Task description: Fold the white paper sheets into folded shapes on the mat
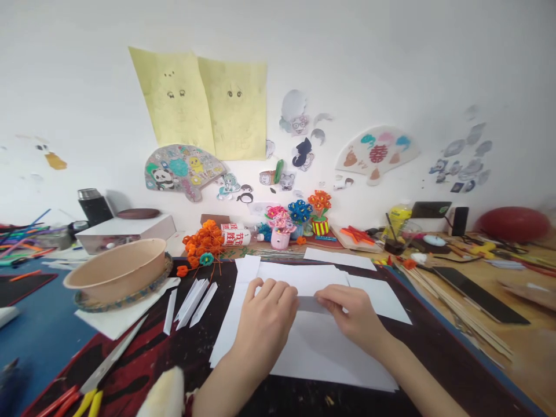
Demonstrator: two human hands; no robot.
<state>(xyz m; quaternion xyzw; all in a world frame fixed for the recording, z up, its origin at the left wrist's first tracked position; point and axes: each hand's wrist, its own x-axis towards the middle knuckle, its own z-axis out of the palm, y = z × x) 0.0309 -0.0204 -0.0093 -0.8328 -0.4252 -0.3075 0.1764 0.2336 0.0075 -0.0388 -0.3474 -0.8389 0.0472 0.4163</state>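
Observation:
My left hand (270, 310) is curled over the left end of a small strip of paper (311, 304), its fingertips mostly hidden behind the knuckles. The right end of that strip is pinched between the thumb and fingers of my right hand (350, 313). Grey with shadow, the strip spans the gap between both hands just above a stack of white paper sheets (321, 353). Several narrow folded paper strips (195, 304) lie to the left of the stack on the dark mat (182, 353).
Scissors (108, 365) lie open-bladed at front left. Behind them stands a beige oval bowl (117, 269). Orange pipe-cleaner flowers (204, 243), a bottle (238, 236) and potted craft flowers (280, 231) line the wall side. Thin wooden sticks (460, 313) and a black phone-like slab (482, 295) lie right.

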